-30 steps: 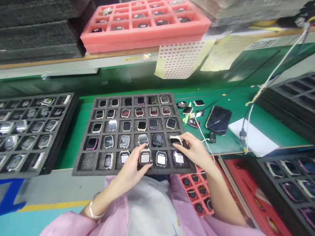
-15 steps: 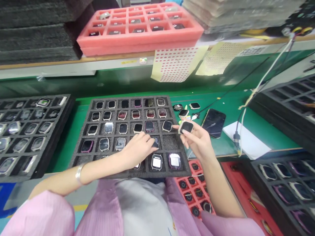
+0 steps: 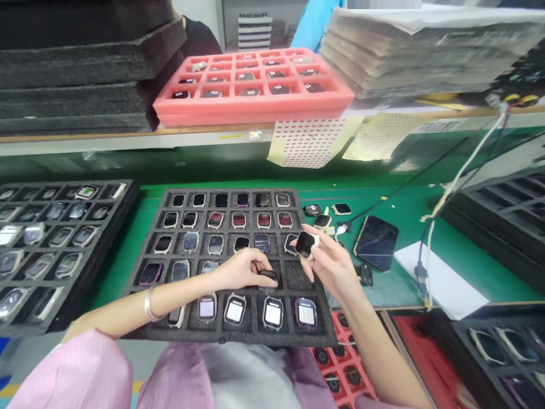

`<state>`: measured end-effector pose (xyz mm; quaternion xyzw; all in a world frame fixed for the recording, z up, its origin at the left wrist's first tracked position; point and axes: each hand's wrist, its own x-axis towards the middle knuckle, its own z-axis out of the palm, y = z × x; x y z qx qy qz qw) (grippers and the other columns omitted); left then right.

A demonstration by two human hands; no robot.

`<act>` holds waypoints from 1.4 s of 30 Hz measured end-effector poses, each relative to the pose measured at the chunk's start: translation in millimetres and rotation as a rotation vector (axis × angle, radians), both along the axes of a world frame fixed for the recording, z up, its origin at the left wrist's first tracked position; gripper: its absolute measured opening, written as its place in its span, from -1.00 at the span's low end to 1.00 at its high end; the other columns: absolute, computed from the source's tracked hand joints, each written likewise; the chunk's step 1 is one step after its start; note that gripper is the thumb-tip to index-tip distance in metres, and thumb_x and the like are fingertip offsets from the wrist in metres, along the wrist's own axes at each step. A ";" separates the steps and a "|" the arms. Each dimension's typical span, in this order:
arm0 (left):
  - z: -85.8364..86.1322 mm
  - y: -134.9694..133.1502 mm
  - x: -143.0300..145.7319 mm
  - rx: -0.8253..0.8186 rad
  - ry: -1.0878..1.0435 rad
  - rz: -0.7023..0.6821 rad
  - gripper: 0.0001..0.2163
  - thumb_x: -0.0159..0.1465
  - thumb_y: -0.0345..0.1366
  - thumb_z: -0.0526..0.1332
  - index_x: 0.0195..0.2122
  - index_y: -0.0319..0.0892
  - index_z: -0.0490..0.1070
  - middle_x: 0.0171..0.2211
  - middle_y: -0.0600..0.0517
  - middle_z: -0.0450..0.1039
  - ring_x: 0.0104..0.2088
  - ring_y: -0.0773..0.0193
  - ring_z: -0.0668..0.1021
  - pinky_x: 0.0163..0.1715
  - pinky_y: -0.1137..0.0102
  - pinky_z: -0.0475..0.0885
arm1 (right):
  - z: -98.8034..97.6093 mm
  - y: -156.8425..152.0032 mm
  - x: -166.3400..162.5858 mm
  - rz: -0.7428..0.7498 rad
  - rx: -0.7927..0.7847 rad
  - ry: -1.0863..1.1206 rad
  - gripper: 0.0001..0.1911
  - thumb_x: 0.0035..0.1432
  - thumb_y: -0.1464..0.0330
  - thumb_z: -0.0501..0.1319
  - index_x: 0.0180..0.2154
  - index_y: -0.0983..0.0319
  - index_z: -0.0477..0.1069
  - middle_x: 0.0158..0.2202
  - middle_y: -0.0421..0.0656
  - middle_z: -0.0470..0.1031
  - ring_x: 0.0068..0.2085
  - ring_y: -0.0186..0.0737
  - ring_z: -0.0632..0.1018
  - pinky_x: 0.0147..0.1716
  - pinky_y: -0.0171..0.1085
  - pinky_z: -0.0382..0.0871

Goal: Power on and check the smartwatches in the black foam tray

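Note:
A black foam tray lies before me, its cells holding several smartwatch bodies; those in the near row have lit screens. My left hand reaches over the fourth row and pinches a dark watch body at its cell. My right hand hovers just right of the tray and holds a cream-cased watch body with a black screen, tilted up. The cell beside the left hand's watch is empty.
Another black tray of watches lies at the left. A pink foam tray sits on the shelf behind. A phone, loose watches, cables and white paper lie on the green mat. Red and black trays are at lower right.
My right hand lifted the cream watch from the fourth-row cell and now holds it up. My left hand left the near-row watch and moved onto the dark one in the fourth row.

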<state>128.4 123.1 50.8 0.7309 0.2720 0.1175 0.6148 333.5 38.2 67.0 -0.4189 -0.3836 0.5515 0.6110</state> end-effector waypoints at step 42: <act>-9.6 25.4 -10.2 0.447 -0.037 0.073 -0.62 0.16 -0.45 0.17 0.03 -0.17 0.25 -0.01 -0.12 0.41 0.00 0.11 0.47 0.02 0.20 0.36 | -21.6 20.8 -24.2 0.184 -0.123 0.013 -0.54 0.11 0.32 0.31 0.06 0.28 0.40 -0.21 0.03 0.57 -0.67 -0.41 0.42 -0.78 -0.40 0.31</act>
